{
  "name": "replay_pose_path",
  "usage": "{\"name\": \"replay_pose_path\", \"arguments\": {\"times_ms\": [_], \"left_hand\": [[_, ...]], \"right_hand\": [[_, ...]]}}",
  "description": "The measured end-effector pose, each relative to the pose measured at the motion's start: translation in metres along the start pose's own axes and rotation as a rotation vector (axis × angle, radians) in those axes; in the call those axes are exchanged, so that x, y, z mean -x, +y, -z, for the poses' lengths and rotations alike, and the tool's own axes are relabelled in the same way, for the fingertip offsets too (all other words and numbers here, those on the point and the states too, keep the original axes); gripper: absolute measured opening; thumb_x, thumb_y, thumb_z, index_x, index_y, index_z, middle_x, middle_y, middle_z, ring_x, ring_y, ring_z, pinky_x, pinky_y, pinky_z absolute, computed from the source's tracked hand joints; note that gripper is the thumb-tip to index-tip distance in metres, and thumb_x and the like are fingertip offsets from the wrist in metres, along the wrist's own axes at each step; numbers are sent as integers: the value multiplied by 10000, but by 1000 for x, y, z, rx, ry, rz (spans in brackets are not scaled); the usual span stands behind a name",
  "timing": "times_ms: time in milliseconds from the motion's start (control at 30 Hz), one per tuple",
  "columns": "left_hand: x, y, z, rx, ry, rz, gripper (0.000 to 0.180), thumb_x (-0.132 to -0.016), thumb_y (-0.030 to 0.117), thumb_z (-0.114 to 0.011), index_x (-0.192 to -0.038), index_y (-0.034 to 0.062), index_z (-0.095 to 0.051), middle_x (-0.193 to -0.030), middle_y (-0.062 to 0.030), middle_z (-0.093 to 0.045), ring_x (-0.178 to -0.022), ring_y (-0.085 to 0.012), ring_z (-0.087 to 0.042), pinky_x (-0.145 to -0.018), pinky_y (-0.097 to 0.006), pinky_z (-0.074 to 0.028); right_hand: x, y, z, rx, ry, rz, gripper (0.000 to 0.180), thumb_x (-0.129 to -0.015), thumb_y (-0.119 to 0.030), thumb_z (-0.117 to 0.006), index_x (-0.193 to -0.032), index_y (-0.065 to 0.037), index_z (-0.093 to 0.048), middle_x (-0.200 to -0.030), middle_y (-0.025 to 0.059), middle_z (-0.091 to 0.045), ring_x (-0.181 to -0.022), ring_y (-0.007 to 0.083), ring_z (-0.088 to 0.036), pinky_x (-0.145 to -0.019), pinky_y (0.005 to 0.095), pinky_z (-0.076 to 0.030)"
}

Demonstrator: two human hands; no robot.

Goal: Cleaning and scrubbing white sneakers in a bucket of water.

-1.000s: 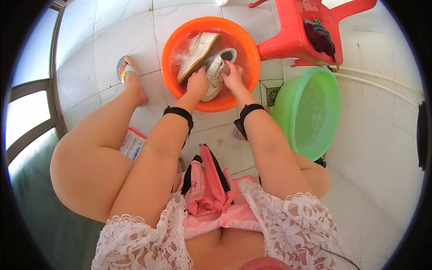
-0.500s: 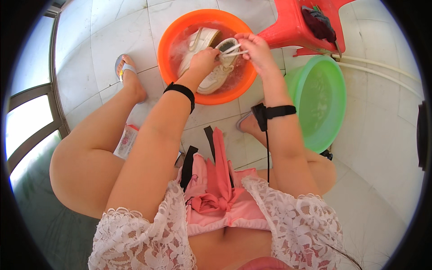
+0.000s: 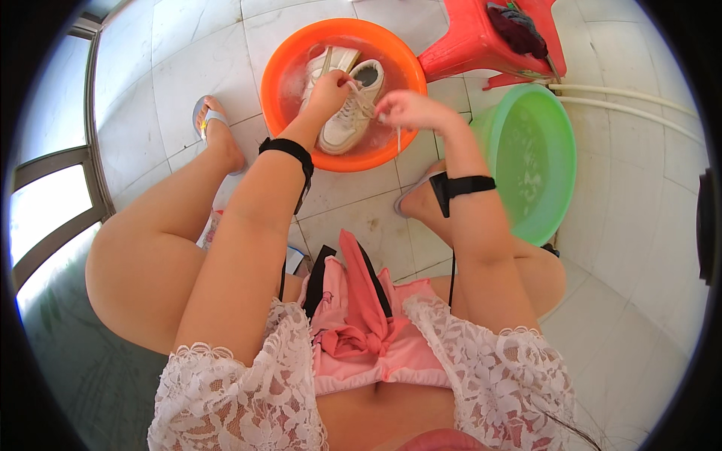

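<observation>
Two white lace-up sneakers lie in soapy water in an orange basin (image 3: 271, 98). The nearer sneaker (image 3: 343, 129) rests toe toward me against the basin's near side, its dark insole showing. Beyond it to the left is the other sneaker (image 3: 316, 71), partly hidden by my left hand (image 3: 329, 92). That hand is closed in a pinch on a white shoelace by the nearer shoe's opening. Over the basin's right rim, my right hand (image 3: 414, 110) has its fingers closed on the shoelace (image 3: 398, 137), whose loose end dangles below them.
A green basin (image 3: 560, 169) with sudsy water stands at right. Behind it is a red plastic stool (image 3: 462, 41) bearing dark cloth (image 3: 519, 31) and a thin-handled item. Pale pipes (image 3: 624, 111) run along the right wall. A framed glass door (image 3: 94, 177) is at left.
My hands have drawn apart: the left moved slightly left, the right came nearer and lower. The shoelace end now hangs from the right hand. The nearer shoe has shifted slightly left.
</observation>
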State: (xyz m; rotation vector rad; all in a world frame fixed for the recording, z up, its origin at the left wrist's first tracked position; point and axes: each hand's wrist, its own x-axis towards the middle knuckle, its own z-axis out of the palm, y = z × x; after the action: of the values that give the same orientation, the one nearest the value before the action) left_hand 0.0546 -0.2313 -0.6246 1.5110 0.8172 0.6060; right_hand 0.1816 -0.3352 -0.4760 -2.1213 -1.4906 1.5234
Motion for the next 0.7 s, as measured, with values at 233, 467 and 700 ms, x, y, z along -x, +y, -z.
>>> {"name": "replay_pose_path", "arguments": {"times_ms": [233,467,700], "left_hand": [[-7,35,13,113,-26,36,191,-777,117,-619,-917,-13,-623,-788,-79,-643,-714,-110,-592,-669,-244,-469],[0,101,19,51,-136,-228,233,-720,98,-627,-912,-33,-628,-766,-78,-640,-718,-124,-605,-666,-266,-483],[-8,100,23,590,-143,-147,267,-772,59,-539,-1022,-19,-588,-889,-90,-629,-836,-170,-595,-755,-281,-469]], "right_hand": [[-41,44,-21,-103,534,-205,307,-766,-202,-618,-1034,-59,-571,-883,103,-629,-815,173,-609,-700,323,-481],[-55,22,-25,60,563,-93,404,-729,-268,-671,-1071,-82,-564,-862,106,-596,-781,243,-581,-718,335,-467],[-43,34,-14,342,1009,334,187,-717,-212,-668,-838,-68,-675,-853,66,-571,-759,203,-559,-697,294,-456]]}}
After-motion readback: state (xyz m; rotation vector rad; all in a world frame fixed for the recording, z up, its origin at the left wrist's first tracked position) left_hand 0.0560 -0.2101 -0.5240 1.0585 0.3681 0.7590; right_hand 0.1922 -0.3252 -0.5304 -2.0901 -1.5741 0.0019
